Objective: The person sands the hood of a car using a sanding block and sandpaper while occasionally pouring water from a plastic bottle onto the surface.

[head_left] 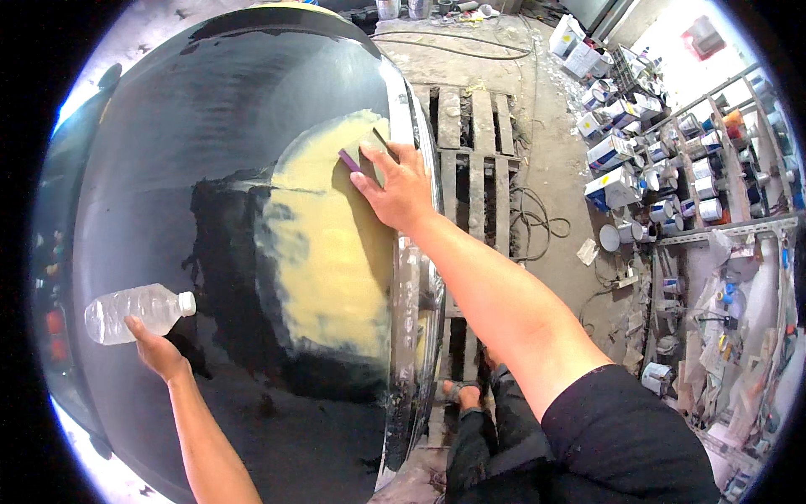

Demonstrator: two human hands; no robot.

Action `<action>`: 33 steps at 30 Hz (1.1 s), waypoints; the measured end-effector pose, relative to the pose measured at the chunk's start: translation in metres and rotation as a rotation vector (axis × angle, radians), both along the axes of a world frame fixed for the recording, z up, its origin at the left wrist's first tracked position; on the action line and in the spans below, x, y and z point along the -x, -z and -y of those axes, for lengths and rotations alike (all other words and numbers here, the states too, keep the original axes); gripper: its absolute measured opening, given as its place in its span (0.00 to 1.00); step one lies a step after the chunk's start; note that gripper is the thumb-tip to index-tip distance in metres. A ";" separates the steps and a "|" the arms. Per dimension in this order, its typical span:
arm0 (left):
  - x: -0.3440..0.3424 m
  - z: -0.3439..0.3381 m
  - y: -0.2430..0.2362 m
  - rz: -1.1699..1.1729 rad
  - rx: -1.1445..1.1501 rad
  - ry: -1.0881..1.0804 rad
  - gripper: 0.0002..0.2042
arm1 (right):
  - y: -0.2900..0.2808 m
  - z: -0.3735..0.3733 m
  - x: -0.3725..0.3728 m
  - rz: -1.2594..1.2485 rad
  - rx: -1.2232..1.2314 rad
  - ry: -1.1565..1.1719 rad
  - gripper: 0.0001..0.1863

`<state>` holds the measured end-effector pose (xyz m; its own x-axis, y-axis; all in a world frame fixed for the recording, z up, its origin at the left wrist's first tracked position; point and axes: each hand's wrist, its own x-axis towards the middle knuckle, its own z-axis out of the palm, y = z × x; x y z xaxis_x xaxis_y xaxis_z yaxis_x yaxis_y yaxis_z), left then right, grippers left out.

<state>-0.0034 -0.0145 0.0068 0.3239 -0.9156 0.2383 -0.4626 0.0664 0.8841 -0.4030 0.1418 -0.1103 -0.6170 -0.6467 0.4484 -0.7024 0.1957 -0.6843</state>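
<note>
My left hand (158,349) is wrapped round a clear plastic bottle (159,311) with a white cap, held sideways over the dark, partly wet car panel (151,210). A pale yellow patch (323,277) covers part of the panel. Near its upper right, my right hand (390,181) grips a flat greenish-grey block (374,139) with a purple edge, pressed on the patch beside the panel's right edge. My right fingers hide part of the block.
Wooden pallets (453,118) lie on the floor along the panel's right side, with hoses (537,223) beside them. Several cans (613,151) and a cluttered rack (722,221) stand at the right. My sandalled foot (466,395) shows below.
</note>
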 end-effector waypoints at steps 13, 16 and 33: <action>0.084 0.013 -0.006 -0.099 0.055 0.074 0.43 | -0.004 -0.027 -0.012 -0.029 -0.014 -0.070 0.23; 0.090 0.020 -0.001 -0.045 0.075 0.011 0.44 | 0.002 -0.012 -0.006 -0.006 0.017 -0.052 0.23; 0.088 0.019 0.001 0.107 0.037 -0.006 0.42 | 0.027 -0.062 -0.055 -0.024 -0.050 -0.278 0.29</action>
<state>-0.0914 -0.0340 0.0053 0.3004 -0.9036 0.3053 -0.5551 0.0946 0.8264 -0.3482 0.2040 -0.1373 -0.4030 -0.8113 0.4235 -0.7495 0.0269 -0.6615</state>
